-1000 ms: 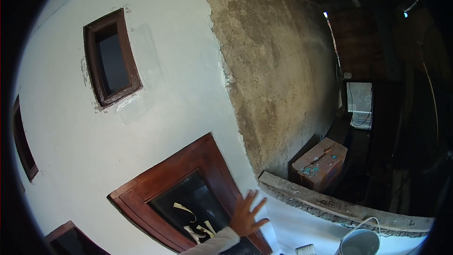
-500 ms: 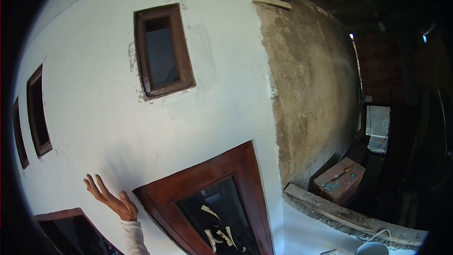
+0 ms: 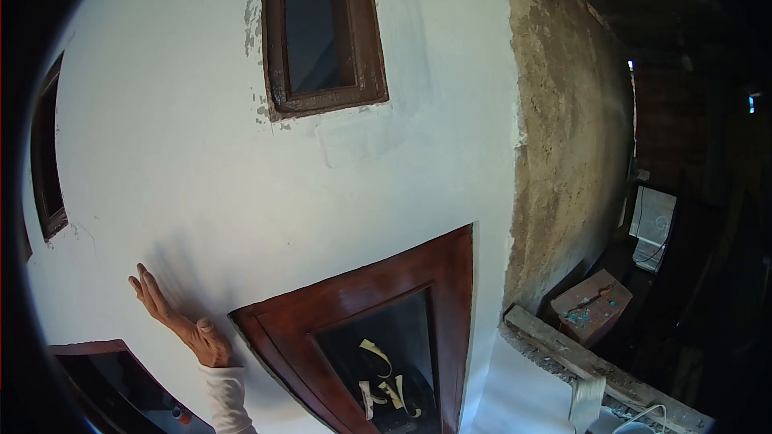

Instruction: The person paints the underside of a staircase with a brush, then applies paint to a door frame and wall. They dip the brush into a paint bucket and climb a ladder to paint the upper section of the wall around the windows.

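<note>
My left hand [image 3: 185, 321] is raised by the white wall [image 3: 241, 193], fingers stretched and apart, nothing in them. It is just left of the upper corner of the brown wooden door frame [image 3: 289, 313], and its shadow falls on the wall. My right hand is out of view. At the lower right, a pale flat paintbrush [image 3: 587, 402] overlaps the rough ledge, its lower end cut off by the frame edge. Beside it shows the top of a white bucket [image 3: 634, 427] with a wire handle.
Above is a small brown-framed window [image 3: 322, 32] with paint smudges around it. Yellowish tape strips [image 3: 375, 354] stick to the door's dark glass. At right are bare brown plaster [image 3: 563, 153], a rough ledge [image 3: 555, 345] and a box [image 3: 591, 305] with debris on top.
My view has shifted closer to the wall, and the window now sits higher. The paintbrush has come up into view at the lower right. My left hand stays raised, its fingers now closer together.
</note>
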A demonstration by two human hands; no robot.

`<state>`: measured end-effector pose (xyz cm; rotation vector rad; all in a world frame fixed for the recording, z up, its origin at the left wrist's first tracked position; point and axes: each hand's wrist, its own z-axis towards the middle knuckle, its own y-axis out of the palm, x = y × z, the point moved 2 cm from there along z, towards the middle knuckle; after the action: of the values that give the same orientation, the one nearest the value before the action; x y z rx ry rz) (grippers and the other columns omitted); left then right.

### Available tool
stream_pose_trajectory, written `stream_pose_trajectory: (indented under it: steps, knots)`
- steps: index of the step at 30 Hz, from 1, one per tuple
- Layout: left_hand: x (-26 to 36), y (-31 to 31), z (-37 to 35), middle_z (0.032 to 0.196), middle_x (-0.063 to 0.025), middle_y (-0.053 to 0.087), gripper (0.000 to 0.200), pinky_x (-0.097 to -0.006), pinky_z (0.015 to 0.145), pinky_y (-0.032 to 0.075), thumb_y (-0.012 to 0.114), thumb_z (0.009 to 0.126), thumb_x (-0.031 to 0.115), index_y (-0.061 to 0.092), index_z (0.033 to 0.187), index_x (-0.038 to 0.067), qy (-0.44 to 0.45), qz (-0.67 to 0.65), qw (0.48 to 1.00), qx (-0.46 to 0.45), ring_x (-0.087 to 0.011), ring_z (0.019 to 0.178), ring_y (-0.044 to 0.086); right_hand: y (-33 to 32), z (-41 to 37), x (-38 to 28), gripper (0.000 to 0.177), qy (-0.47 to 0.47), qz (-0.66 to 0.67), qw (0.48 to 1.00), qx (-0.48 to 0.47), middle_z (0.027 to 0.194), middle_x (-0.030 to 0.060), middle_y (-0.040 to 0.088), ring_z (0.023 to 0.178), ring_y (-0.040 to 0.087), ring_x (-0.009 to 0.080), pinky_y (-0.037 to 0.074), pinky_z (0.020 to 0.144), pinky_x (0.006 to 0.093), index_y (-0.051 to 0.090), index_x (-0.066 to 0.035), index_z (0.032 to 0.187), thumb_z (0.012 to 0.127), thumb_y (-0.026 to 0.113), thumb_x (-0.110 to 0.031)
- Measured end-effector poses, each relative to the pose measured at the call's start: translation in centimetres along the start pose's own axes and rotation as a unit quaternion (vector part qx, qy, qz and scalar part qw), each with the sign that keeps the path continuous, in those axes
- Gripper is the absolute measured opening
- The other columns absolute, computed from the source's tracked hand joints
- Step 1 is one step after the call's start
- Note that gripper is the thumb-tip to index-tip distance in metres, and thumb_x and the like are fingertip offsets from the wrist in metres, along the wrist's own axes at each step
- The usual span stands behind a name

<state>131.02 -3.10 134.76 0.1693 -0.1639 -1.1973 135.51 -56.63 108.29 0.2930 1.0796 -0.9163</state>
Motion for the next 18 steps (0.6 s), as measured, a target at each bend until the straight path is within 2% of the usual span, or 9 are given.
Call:
stream_pose_trajectory:
  steps: [2,4,6,8,10,12,14,16,18]
  knots:
    - [-0.1,0.0,0.0,0.174,-0.0192,0.029,0.107,-0.0621,0.131,0.012,0.019,0.099,0.088,0.027,0.169,0.006,-0.013,-0.025,1.000,0.006,-0.0446,0.163,0.016,2.0,1.9,-1.1,0.038,-0.110,-0.050,0.989,-0.084,0.121,0.0180,0.070,0.111,0.066,0.0335,0.054,0.103,0.0415,0.065,0.005,0.133,0.098,0.075,-0.005]
    - [-0.2,0.0,-0.1,0.174,-0.0197,0.030,0.107,-0.0624,0.131,0.012,0.018,0.099,0.088,0.027,0.169,0.007,-0.018,-0.023,1.000,-0.001,-0.0444,0.163,0.016,3.7,5.0,-4.0,0.045,-0.217,-0.079,0.957,-0.176,0.136,0.0213,0.069,0.125,0.066,0.0365,0.051,0.109,0.0427,0.063,0.000,0.142,0.100,0.075,-0.010]
    - [-0.4,-0.1,-0.1,0.173,-0.0202,0.031,0.107,-0.0627,0.131,0.011,0.017,0.099,0.088,0.027,0.169,0.008,-0.024,-0.022,0.999,-0.004,-0.0443,0.163,0.016,5.7,8.9,-7.9,0.054,-0.288,-0.039,0.926,-0.240,0.151,0.0228,0.062,0.131,0.064,0.0363,0.045,0.116,0.0431,0.061,0.000,0.147,0.100,0.077,-0.021]
    - [-0.4,-0.2,-0.1,0.173,-0.0205,0.032,0.107,-0.0629,0.131,0.012,0.017,0.098,0.089,0.027,0.169,0.009,-0.021,-0.037,0.999,-0.010,-0.0441,0.163,0.016,8.2,11.9,-12.8,0.044,-0.455,-0.008,0.879,-0.143,0.109,0.0117,0.067,0.094,0.059,0.0283,0.047,0.086,0.0446,0.069,-0.006,0.132,0.091,0.080,-0.015]
    - [-0.2,-0.3,-0.2,0.172,-0.0207,0.033,0.106,-0.0633,0.131,0.012,0.017,0.098,0.088,0.026,0.169,0.010,-0.023,-0.036,0.999,-0.014,-0.0441,0.164,0.016,9.2,14.1,-20.8,0.051,-0.546,-0.051,0.832,-0.088,0.112,0.0113,0.068,0.092,0.058,0.0312,0.046,0.086,0.0465,0.069,-0.013,0.138,0.088,0.078,-0.009]
    - [-0.4,-0.3,-0.3,0.172,-0.0208,0.033,0.105,-0.0638,0.131,0.012,0.017,0.099,0.088,0.026,0.169,0.010,-0.023,-0.034,0.999,-0.015,-0.0441,0.164,0.016,10.4,15.6,-27.4,0.053,-0.608,0.012,0.792,-0.054,0.111,0.0071,0.068,0.090,0.057,0.0282,0.045,0.086,0.0444,0.069,-0.016,0.140,0.089,0.075,-0.008]
    - [-0.7,-0.4,-0.5,0.172,-0.0210,0.034,0.105,-0.0643,0.131,0.013,0.018,0.099,0.088,0.027,0.168,0.011,-0.020,-0.028,0.999,-0.024,-0.0444,0.164,0.016,12.3,16.7,-32.0,0.059,-0.662,0.060,0.746,-0.032,0.112,0.0059,0.069,0.089,0.057,0.0270,0.046,0.086,0.0455,0.068,-0.019,0.142,0.085,0.075,-0.005]
    - [-0.4,-0.4,-0.4,0.172,-0.0212,0.034,0.105,-0.0648,0.130,0.013,0.019,0.098,0.088,0.026,0.169,0.011,-0.027,-0.030,0.999,-0.024,-0.0446,0.164,0.016,13.5,16.8,-36.3,0.049,-0.684,0.073,0.726,-0.013,0.108,0.0050,0.071,0.088,0.057,0.0254,0.045,0.081,0.0391,0.074,-0.018,0.134,0.087,0.081,-0.007]
    - [-0.3,-0.5,-0.4,0.172,-0.0214,0.034,0.104,-0.0653,0.130,0.012,0.020,0.098,0.088,0.026,0.169,0.012,-0.032,-0.031,0.999,-0.024,-0.0449,0.164,0.016,15.3,16.9,-39.3,0.048,-0.699,0.127,0.704,-0.003,0.107,0.0048,0.071,0.087,0.057,0.0251,0.045,0.081,0.0388,0.074,-0.018,0.133,0.086,0.082,-0.007]
